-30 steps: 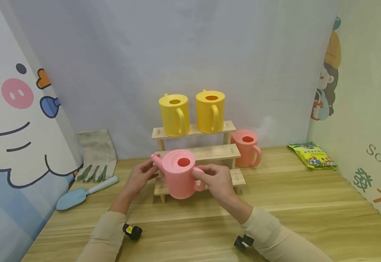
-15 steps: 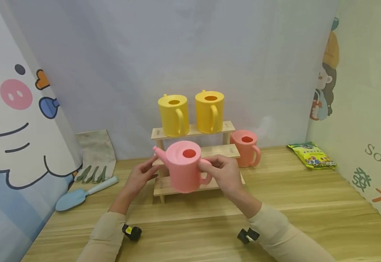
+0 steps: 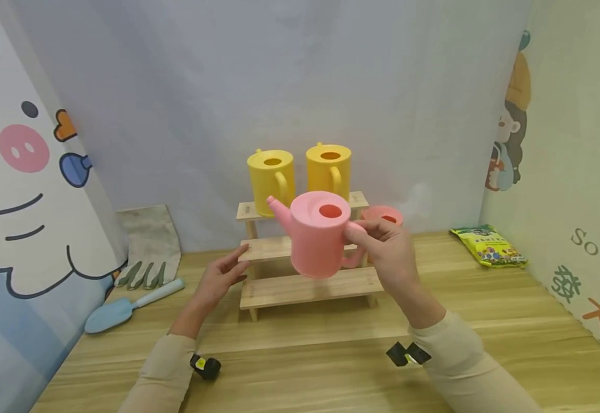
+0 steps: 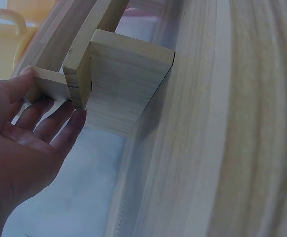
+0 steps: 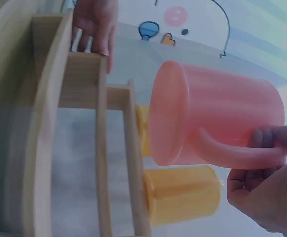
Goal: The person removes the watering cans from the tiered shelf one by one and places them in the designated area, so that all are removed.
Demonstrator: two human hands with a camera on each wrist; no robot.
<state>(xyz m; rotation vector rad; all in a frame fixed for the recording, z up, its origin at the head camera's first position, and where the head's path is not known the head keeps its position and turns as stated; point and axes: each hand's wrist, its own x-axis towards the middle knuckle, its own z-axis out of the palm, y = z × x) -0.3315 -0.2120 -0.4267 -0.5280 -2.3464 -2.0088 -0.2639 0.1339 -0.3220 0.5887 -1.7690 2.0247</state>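
My right hand [image 3: 395, 258] grips the handle of a pink watering can [image 3: 315, 246], raised in front of the wooden tiered stand [image 3: 310, 289] with its spout to the left. In the right wrist view the thumb and fingers close round the handle of the pink can [image 5: 222, 108]. At the stand's left end, my left hand [image 3: 218, 281] holds the edge of the middle tier; in the left wrist view the thumb lies against the wood [image 4: 77, 84] and the fingers bend in beside it. Two yellow watering cans [image 3: 271, 180] [image 3: 326, 172] stand on the top tier.
Behind the stand's right side, a second pink watering can [image 3: 382, 213] is mostly hidden. A yellow-green packet [image 3: 491, 246] lies at the back right. On the left are a grey glove [image 3: 150, 241] and a light blue trowel [image 3: 111, 314]. Walls border the table.
The pink can in my right hand has risen and shifted right, from before the lower tiers to partly overlapping a yellow can. My left hand has stayed at the stand's left end.
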